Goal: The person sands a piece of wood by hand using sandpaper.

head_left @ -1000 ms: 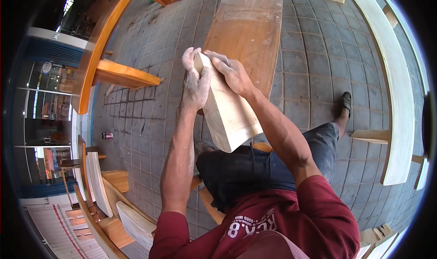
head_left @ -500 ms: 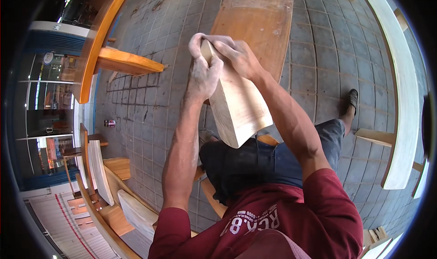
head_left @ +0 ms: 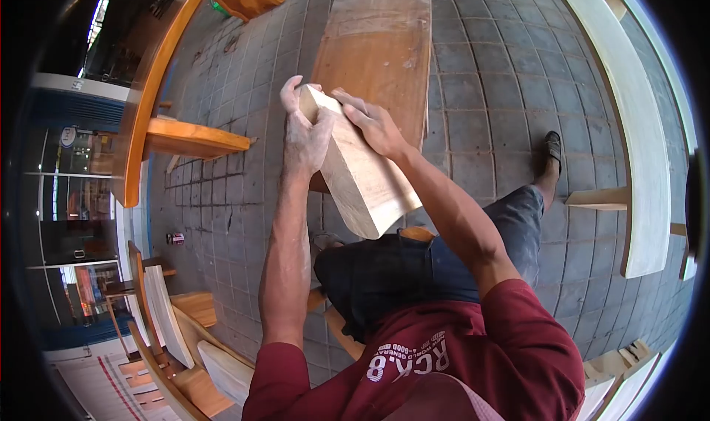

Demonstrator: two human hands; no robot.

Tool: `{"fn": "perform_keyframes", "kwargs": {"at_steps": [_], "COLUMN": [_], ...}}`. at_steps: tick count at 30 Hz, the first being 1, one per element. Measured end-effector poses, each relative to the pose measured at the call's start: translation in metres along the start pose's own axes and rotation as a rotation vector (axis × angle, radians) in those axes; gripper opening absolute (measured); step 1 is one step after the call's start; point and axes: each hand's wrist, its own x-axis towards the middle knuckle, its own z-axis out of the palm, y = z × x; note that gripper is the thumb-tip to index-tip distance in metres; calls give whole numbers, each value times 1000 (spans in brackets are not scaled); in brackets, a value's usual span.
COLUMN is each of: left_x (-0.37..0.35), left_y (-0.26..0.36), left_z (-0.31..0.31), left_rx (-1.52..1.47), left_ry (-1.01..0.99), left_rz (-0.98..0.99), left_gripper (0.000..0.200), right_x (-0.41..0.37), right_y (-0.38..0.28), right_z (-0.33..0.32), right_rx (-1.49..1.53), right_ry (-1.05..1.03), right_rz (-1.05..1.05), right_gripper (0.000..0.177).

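A pale, thick wooden piece (head_left: 370, 173) with a curved near end is held at a slant above the lap. My left hand (head_left: 305, 136), dusty with pale powder, grips its far left end, thumb on the near side and fingers around the tip. On the right edge near the far end lies my right hand (head_left: 375, 127), its fingers bent against the wood and partly hidden. Beyond and beneath the piece runs a long brown wooden plank (head_left: 377, 51), with pale dust marks on it.
Orange-brown wooden furniture (head_left: 196, 136) stands at the left, with a small can (head_left: 175, 238) on the tiled floor. More wooden parts (head_left: 222, 365) lie at the lower left. A long pale bench (head_left: 629, 125) curves along the right. Wood pieces (head_left: 617, 369) sit at the lower right.
The view has shifted. My two hands, earlier close together at the far end, are now farther apart, and more of that end shows between them. Both still hold the wooden piece.
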Motion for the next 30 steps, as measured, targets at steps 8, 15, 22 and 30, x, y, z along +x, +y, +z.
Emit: {"fn": "perform_keyframes", "kwargs": {"at_steps": [8, 15, 22, 30], "left_x": [-7, 5, 10, 23], "left_y": [-15, -13, -35, -9], "left_z": [-6, 12, 7, 25], "left_rx": [82, -76, 16, -246], "left_ry": [125, 63, 70, 28], "left_rz": [95, 187, 309, 29], "left_gripper": [64, 68, 58, 45], "right_x": [-16, 18, -3, -57], "right_y": [67, -68, 37, 29], "right_z": [-19, 9, -16, -13], "right_rx": [-260, 192, -36, -3], "right_ry": [99, -134, -56, 77], "right_rz": [185, -182, -40, 189], "right_gripper": [46, 50, 49, 50]}}
